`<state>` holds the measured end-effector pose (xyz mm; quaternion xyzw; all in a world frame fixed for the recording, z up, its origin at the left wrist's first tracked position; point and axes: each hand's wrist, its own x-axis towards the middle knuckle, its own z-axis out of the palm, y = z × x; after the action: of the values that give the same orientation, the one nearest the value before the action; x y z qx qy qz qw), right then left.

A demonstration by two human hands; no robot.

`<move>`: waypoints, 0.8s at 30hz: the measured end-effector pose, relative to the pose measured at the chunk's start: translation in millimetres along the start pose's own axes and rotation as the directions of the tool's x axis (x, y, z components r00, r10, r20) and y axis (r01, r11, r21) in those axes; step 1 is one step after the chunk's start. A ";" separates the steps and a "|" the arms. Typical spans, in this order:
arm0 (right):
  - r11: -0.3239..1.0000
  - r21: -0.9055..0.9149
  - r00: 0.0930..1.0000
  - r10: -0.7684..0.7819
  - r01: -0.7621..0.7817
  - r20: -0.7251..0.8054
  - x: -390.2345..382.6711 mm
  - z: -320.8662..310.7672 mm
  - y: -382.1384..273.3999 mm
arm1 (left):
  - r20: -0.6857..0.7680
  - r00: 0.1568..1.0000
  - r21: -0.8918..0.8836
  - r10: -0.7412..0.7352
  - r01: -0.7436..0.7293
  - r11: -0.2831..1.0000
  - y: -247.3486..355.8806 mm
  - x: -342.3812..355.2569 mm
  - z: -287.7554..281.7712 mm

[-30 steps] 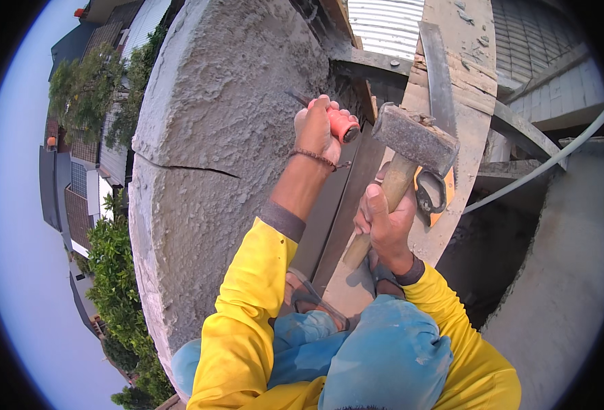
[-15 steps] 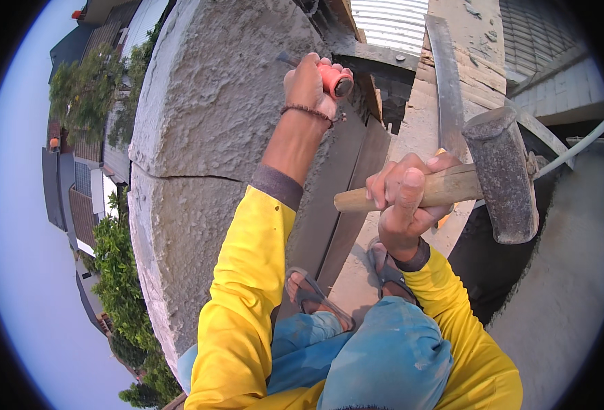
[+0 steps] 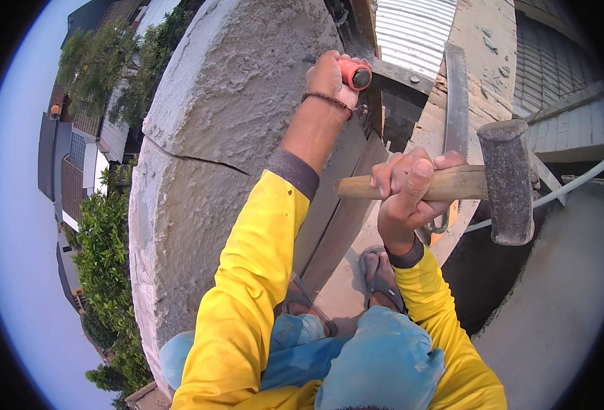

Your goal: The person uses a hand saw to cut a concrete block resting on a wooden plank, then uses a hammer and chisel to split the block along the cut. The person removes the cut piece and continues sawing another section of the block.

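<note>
My left hand (image 3: 324,80) is closed around a chisel (image 3: 357,75) with an orange-red grip and a dark, round butt end. The chisel's dark shank points away to the left, toward the rough concrete wall (image 3: 206,130); whether its tip touches the concrete is unclear. My right hand (image 3: 411,188) grips the wooden handle of a club hammer (image 3: 508,181), whose heavy, worn metal head sticks out to the right. The hammer is in the air, apart from the chisel. A dark crack runs across the wall to the left of my left forearm.
A long flat metal blade (image 3: 456,102) lies on a dusty plank (image 3: 486,75) beyond my right hand. My sandalled feet stand on a narrow ledge (image 3: 343,280) beside the wall. A dark gap (image 3: 483,280) and a pale hose (image 3: 568,195) lie to the right. Trees and roofs lie far left.
The view has shifted, and the wall and my left hand with the chisel sit further right in the picture. The hammer has moved slightly, still in my right hand. Both grips are unchanged.
</note>
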<state>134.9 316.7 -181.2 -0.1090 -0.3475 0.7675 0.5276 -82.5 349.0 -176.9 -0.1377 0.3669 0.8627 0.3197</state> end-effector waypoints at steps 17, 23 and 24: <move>0.953 -0.274 0.991 0.135 -0.131 -0.003 15.7 -9.0 20.4 | -0.156 0.986 -0.048 0.061 -0.069 0.996 -16.7 -10.5 24.1; 0.770 -0.574 0.922 0.381 -0.278 0.065 22.9 -19.9 2.9 | -0.138 0.990 -0.039 0.037 -0.043 0.998 -17.7 -9.0 23.9; 0.844 -0.438 0.934 0.356 -0.311 0.022 19.0 -17.1 0.0 | -0.119 0.991 -0.037 0.064 -0.069 0.997 -18.0 -8.6 23.3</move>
<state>136.0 340.6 -190.0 -0.2410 -0.5094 0.7570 0.3308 -64.3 371.4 -166.5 -0.1826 0.3715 0.8706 0.2659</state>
